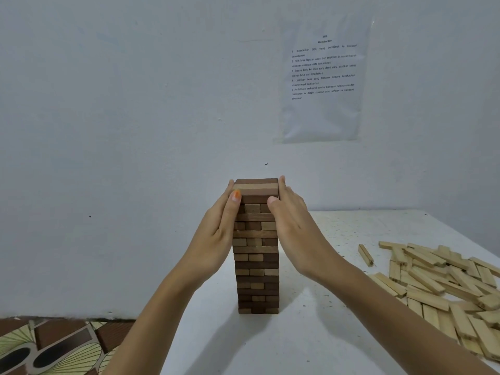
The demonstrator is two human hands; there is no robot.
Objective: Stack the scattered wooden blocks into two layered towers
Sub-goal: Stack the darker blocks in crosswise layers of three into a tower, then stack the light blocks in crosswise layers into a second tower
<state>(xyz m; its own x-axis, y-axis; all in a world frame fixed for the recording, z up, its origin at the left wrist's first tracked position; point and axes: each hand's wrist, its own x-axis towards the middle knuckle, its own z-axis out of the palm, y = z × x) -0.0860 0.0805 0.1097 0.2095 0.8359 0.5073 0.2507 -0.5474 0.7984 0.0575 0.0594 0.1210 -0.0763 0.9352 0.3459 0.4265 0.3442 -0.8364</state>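
Observation:
A tall tower (257, 255) of dark and light brown wooden blocks stands upright on the white table (311, 334), near its far edge. My left hand (216, 234) lies flat against the tower's left side, fingers straight, thumb on the front near the top. My right hand (292, 220) presses flat against the right side, its thumb touching the front of the upper layers. A loose pile of pale wooden blocks (446, 285) is scattered on the table at the right.
One pale block (365, 255) lies apart between the pile and the tower. A printed instruction sheet (323, 77) hangs on the white wall behind. Patterned floor (54, 345) shows past the table's left edge.

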